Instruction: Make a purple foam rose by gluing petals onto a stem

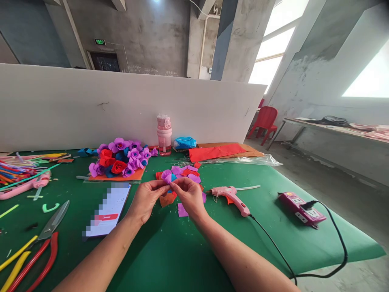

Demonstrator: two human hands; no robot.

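Note:
Both hands meet over the middle of the green table, pinching a small purple paper flower between them. My left hand holds its left side with thumb and fingertips. On the right side, my right hand grips its base, with the fingers closed. Purple petal pieces, together with red, orange and blue ones, lie around and beneath the hands. A pink glue gun rests right of my right hand. Finished purple, red and blue flowers are piled behind, to the left.
A phone lies left of my left arm, with scissors and colourful sticks farther left. A pink bottle and red paper stand and lie behind. A purple power box with a black cable is at the right.

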